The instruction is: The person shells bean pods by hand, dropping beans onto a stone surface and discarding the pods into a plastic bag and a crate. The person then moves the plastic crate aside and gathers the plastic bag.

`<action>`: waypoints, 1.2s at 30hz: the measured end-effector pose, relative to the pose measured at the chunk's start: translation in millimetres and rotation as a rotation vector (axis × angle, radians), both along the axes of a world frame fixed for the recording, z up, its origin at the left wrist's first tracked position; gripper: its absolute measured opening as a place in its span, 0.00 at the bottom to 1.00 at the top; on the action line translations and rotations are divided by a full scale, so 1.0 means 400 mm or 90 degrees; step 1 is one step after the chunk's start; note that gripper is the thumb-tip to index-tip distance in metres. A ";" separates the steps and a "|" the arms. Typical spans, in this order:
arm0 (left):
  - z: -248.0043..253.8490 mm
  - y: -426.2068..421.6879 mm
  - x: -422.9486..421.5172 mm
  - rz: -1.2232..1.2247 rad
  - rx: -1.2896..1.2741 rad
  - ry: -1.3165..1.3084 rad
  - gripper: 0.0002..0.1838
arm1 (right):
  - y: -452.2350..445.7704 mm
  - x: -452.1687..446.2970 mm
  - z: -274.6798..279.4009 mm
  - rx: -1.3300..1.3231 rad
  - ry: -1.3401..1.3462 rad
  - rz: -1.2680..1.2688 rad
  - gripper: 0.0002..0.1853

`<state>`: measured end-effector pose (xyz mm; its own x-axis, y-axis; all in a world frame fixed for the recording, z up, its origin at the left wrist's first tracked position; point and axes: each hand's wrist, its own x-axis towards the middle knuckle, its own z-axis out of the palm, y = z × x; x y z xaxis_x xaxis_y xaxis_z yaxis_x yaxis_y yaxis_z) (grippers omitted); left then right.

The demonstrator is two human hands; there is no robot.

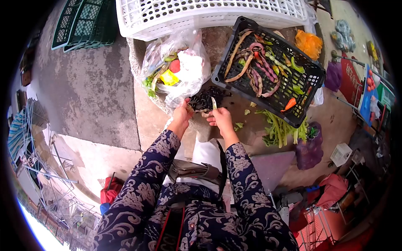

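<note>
Both my hands are close together over a pile of dark beans [206, 97]. My left hand [182, 116] has its fingers closed on one end of a brownish bean pod [206, 114]. My right hand [222, 119] is closed at the pod's other end, and a pale opened piece of pod [214, 103] stands up from its fingers. Just beyond my left hand lies a clear plastic bag [194, 79] with scraps in it. A black crate [221, 71] to the right holds purple and brown pods [261, 62], green pieces and an orange pepper.
A white perforated crate [209, 20] stands at the far edge, green crates [86, 25] at the far left. Green stalks [278, 127] and a purple net bag [310, 148] lie to the right. An orange bag [309, 44] sits beyond the black crate.
</note>
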<state>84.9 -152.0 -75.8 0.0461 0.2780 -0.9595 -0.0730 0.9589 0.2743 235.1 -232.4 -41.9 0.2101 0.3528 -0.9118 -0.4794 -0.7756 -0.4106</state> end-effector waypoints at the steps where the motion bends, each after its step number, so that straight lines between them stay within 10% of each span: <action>1: -0.008 -0.002 0.002 0.032 -0.014 -0.005 0.17 | -0.002 0.007 0.000 0.017 0.031 -0.061 0.08; 30: 0.009 0.018 -0.074 0.339 -0.034 -0.051 0.11 | -0.038 0.036 -0.080 0.079 0.032 -0.429 0.05; 36: 0.165 -0.043 -0.090 0.218 -0.015 -0.296 0.13 | -0.052 -0.054 0.066 0.344 -0.226 -0.053 0.07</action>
